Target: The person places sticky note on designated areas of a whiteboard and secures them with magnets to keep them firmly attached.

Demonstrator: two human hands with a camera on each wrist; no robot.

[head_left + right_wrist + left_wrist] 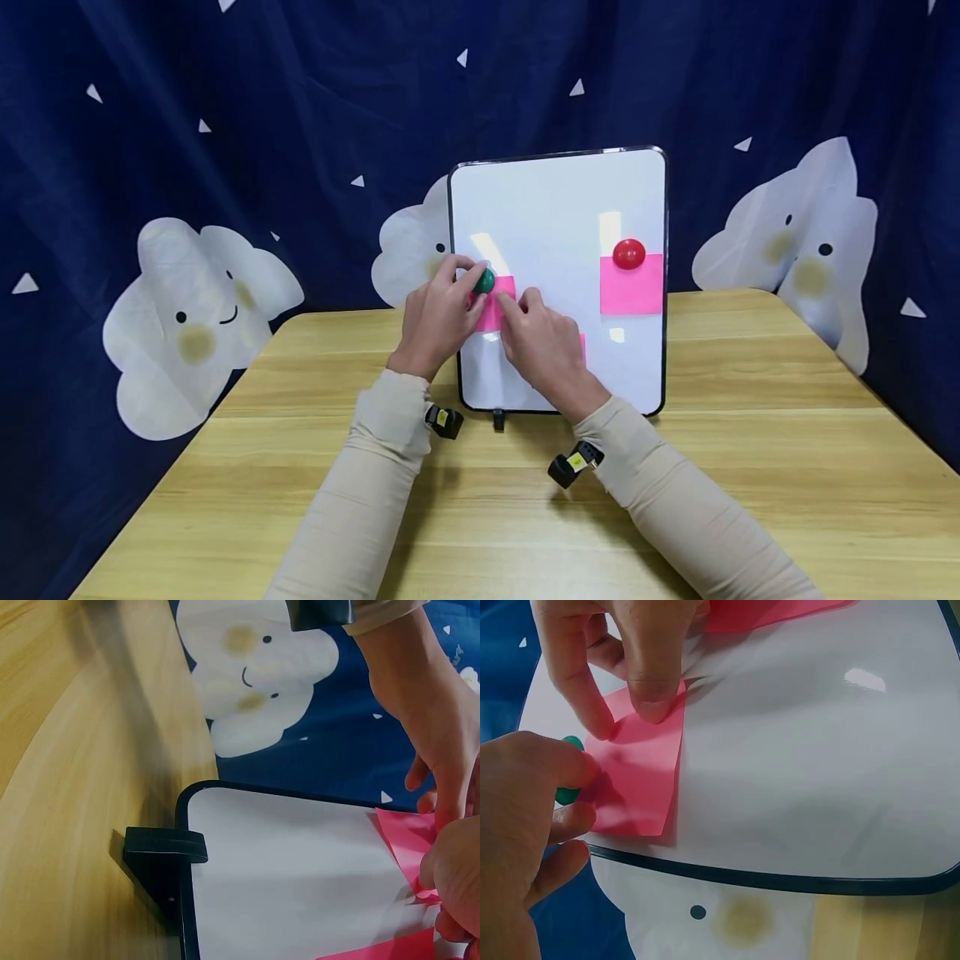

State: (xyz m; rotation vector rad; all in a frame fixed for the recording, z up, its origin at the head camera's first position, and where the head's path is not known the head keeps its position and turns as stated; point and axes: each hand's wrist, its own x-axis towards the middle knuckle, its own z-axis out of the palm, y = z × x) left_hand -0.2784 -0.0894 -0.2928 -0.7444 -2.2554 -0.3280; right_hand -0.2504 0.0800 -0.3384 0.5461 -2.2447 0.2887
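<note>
On the whiteboard (558,208), the person's left hand (438,312) holds a round green magnet (485,281) between thumb and fingers. The magnet sits at the upper edge of a pink sticky note (649,780), seen close in the left wrist view. My right hand (543,342) has its thumb and a finger, set apart, pressing on the face of the same note. In the right wrist view, the note's lower corner is creased beside my right thumb. Part of the note is hidden behind both hands.
A red magnet (628,253) holds another pink note (632,287) on the right side of the board. A further pink note (397,947) lies partly behind the right hand. The board stands on black feet (498,420) on a wooden table (495,517).
</note>
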